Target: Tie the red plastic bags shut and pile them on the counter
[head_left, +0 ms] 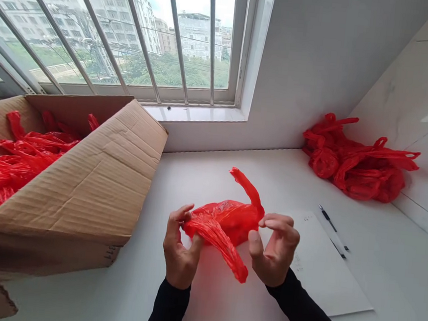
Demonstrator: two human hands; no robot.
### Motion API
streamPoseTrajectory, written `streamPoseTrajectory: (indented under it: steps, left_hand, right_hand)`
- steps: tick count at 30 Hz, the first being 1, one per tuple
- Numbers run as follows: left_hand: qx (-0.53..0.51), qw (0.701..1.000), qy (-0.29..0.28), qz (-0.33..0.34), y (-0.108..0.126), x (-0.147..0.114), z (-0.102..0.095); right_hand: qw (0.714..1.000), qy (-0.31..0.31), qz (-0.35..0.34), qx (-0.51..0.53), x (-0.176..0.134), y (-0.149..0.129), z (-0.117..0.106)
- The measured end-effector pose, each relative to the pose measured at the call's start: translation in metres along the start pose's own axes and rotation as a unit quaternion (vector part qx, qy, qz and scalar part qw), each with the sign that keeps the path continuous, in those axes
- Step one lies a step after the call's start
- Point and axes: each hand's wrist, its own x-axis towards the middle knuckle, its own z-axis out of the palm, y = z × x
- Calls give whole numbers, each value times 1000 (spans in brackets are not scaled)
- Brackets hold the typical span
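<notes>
A red plastic bag with crumpled handles is held up over the white tabletop. One handle sticks up at the back right, and the other droops toward me. My left hand pinches the bag's left side between thumb and fingers. At the bag's right edge, my right hand is curved with a gap between thumb and forefinger. Its fingertips are very close to the plastic; whether they touch it I cannot tell.
On the left, a cardboard box holds many red bags. More red bags lie piled at the back right. Paper and a black-capped pen lie to the right, below a barred window and wall.
</notes>
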Motion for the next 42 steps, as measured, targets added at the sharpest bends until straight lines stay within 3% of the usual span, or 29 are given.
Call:
streamPoseTrajectory:
  steps: [3, 6, 11, 17, 20, 25, 27, 30, 34, 36, 39, 42]
  left_hand:
    - [-1, 998, -68, 13, 8, -2, 3]
    - [-4, 998, -56, -39, 10, -4, 6]
    - [-42, 989, 29, -141, 4, -4, 9]
    - [-125, 968, 90, -197, 1, -1, 9]
    - [-168, 960, 97, -200, 1, 1, 9]
    - [-206, 960, 69, -180, 1, -1, 9]
    - [-210, 960, 26, -181, 1, -3, 9]
    - [-215, 957, -44, -190, 2, -5, 10]
    - [-201, 955, -115, -187, 6, -4, 11]
    - [-141, 965, -139, -171, 8, -4, 13]
    - [-8, 980, -112, -163, 5, -3, 16]
    - [28, 983, -36, -179, -2, -3, 14]
  right_hand:
    - [983, -159, -86, -17, -1, -14, 4]
    - [971, -224, -29, -74, -2, -14, 11]
    - [966, -220, 35, -132, -3, -9, 13]
    - [982, -165, -7, -88, -3, -21, 8]
    - [979, -194, -21, -66, -4, -22, 9]
    - [919, -369, 25, -138, -13, -9, 13]
    - [895, -395, 47, -203, -20, -3, 14]
    - [886, -379, 78, -254, -27, 3, 15]
    - [916, -307, 56, -252, -27, 7, 14]
    - [921, -299, 38, -248, -23, 7, 14]
    - [902, -363, 31, -232, -16, 7, 13]
    - [883, -406, 59, -228, -13, 6, 12]
